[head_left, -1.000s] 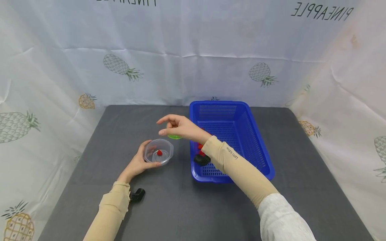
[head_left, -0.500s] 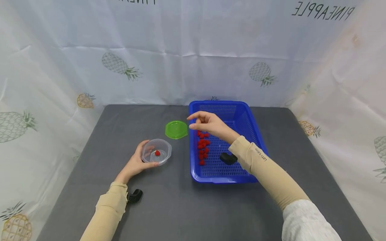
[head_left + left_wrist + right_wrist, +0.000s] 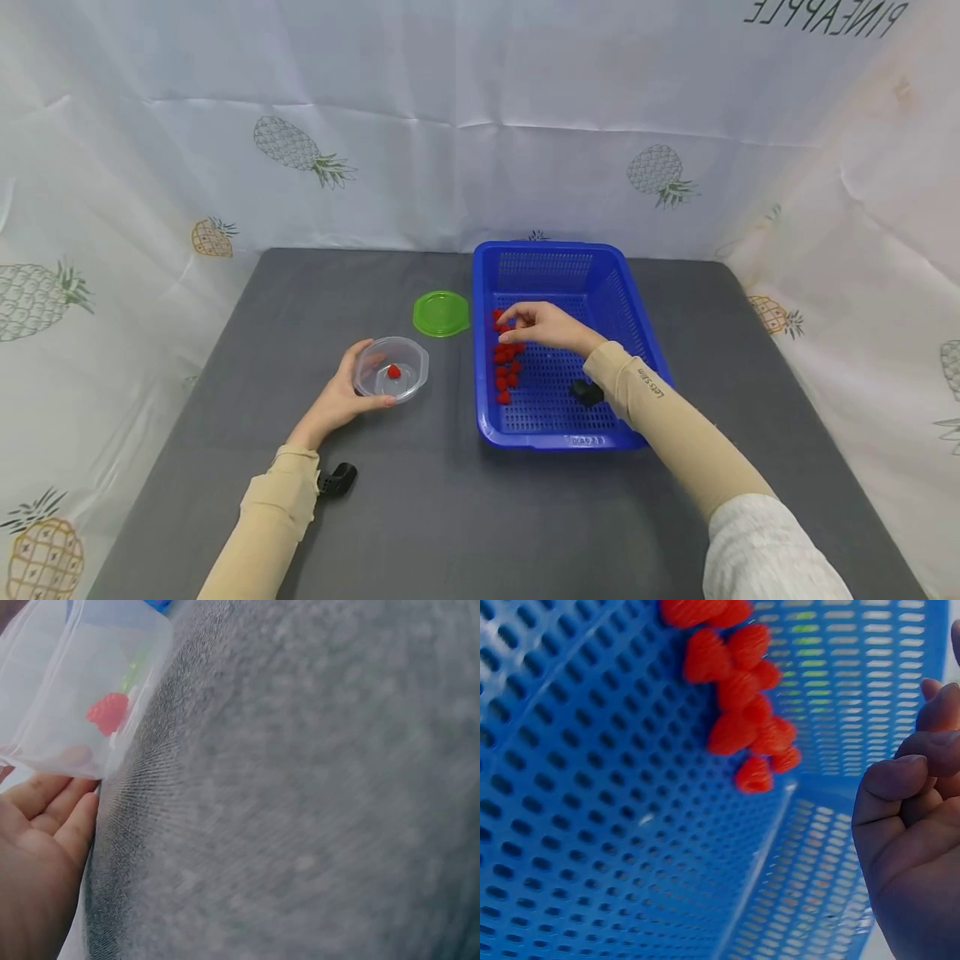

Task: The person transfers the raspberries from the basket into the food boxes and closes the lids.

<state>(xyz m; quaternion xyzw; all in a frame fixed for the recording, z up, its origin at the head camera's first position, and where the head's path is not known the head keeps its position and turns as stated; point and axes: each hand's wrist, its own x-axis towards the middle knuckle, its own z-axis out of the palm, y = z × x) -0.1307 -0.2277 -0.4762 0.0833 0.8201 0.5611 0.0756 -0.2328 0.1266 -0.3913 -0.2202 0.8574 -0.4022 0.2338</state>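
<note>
My left hand (image 3: 339, 402) holds a clear plastic container (image 3: 414, 360) on the grey table, thumb on the near side and fingers round the far side. One red raspberry (image 3: 109, 712) lies inside it, seen through the wall in the left wrist view. Over the left part of a blue basket (image 3: 570, 440) is my right hand (image 3: 553, 327), thumb and forefinger apart, nothing between them. Beneath and beside it, several red raspberries (image 3: 504, 383) lie along the basket's left side. In the right wrist view these raspberries (image 3: 735, 690) cluster on the perforated floor.
A green lid (image 3: 441, 314) lies flat between the container and the basket. A black wrist device (image 3: 340, 481) sits at the left wrist, and another black one (image 3: 587, 392) at the right. Pineapple-print cloth (image 3: 465, 183) hangs behind and at both sides.
My right hand has moved right from near the container to over the basket, then lowered toward the raspberries. The green lid came into full view. The left hand keeps its hold on the container.
</note>
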